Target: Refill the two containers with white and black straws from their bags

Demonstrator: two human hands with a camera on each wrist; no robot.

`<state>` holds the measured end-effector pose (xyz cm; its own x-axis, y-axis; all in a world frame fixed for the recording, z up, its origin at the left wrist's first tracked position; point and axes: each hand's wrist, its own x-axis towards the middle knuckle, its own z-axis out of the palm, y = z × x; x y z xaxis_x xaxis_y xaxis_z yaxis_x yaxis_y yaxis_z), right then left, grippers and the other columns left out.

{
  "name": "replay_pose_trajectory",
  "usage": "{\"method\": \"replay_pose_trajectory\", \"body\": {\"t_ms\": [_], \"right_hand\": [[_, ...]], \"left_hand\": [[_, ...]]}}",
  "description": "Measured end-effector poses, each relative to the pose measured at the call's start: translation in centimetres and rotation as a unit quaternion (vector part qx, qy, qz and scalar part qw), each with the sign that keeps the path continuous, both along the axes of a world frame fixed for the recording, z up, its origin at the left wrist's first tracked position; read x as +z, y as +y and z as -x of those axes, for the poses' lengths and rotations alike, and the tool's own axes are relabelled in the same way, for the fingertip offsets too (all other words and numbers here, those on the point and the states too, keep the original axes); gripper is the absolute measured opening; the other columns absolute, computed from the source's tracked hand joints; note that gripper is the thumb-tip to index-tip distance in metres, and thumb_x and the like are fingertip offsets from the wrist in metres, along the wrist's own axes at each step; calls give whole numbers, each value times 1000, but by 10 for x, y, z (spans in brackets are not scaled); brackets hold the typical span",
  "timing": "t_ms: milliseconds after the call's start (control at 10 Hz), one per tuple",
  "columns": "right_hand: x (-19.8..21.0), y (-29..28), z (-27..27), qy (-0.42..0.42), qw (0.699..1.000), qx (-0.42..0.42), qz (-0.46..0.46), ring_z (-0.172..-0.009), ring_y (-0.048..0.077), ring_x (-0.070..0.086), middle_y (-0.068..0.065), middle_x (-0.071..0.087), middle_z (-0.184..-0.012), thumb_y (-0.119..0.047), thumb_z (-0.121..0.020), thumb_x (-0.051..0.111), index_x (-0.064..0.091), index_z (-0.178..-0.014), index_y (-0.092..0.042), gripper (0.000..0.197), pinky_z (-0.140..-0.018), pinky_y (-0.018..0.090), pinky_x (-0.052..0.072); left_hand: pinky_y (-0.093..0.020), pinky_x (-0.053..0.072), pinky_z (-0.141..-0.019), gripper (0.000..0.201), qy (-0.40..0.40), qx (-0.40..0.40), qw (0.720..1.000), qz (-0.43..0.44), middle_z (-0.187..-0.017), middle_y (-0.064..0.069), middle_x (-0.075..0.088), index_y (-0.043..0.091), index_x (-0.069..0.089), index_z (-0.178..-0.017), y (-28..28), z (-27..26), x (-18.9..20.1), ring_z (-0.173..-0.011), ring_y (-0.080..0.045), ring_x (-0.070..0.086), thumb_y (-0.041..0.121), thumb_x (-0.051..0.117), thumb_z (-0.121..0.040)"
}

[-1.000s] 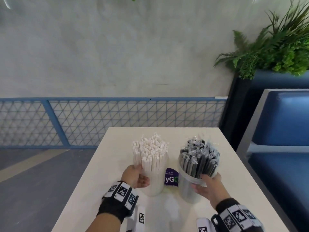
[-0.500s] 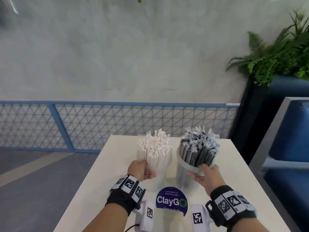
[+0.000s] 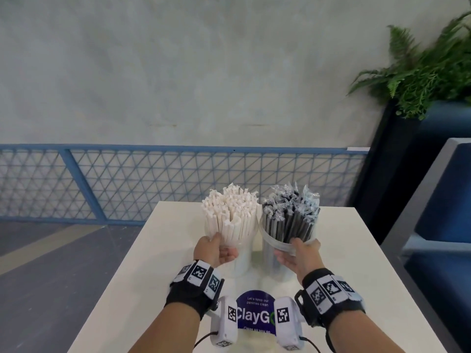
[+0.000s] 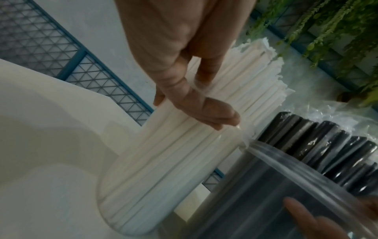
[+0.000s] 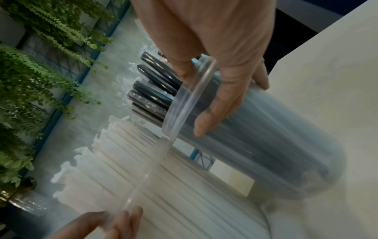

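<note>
Two clear plastic containers stand side by side on the white table (image 3: 351,263). The left container (image 3: 240,261) is packed with white paper-wrapped straws (image 3: 229,212), and my left hand (image 3: 216,250) grips it near the rim. In the left wrist view the fingers (image 4: 204,111) curl round the white straw container (image 4: 143,186). The right container (image 3: 283,261) is full of black straws (image 3: 290,215) in clear wrappers, and my right hand (image 3: 300,256) grips it just under the rim. The right wrist view shows its fingers (image 5: 216,113) wrapped round that container (image 5: 266,153). No straw bags are in view.
A round purple "ClayGo" sticker (image 3: 256,314) lies on the table between my wrists. Beyond the table's far edge runs a blue mesh railing (image 3: 153,179). A dark planter with ferns (image 3: 420,72) and a blue bench (image 3: 438,225) stand to the right.
Both hands have slid the two containers away from me toward the table's far side and closer together. The ClayGo sticker, before half hidden behind them, now lies uncovered near my wrists.
</note>
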<state>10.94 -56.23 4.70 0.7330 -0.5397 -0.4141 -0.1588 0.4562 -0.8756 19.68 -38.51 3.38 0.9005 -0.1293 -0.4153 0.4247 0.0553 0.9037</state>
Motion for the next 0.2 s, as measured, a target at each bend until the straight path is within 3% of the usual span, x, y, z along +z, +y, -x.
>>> {"method": "replay_pose_trajectory", "body": {"t_ms": [100, 200], "right_hand": [[3, 2, 6, 2, 1000, 6, -28, -75, 34, 63, 12, 53, -102, -19, -93, 52, 17, -139, -25, 58, -65, 42, 57], [-2, 6, 31, 13, 997, 75, -9, -89, 35, 63, 7, 41, -118, -26, -93, 52, 16, -143, -24, 62, -73, 44, 54]], "left_hand": [[-27, 54, -43, 44, -13, -26, 999, -20, -72, -23, 65, 0, 38, -121, 8, 11, 1, -48, -23, 65, 37, 41, -97], [-26, 52, -54, 44, -12, -123, 989, -86, -83, -15, 66, 9, 35, -129, 24, 41, -10, -62, -21, 62, 35, 47, -96]]}}
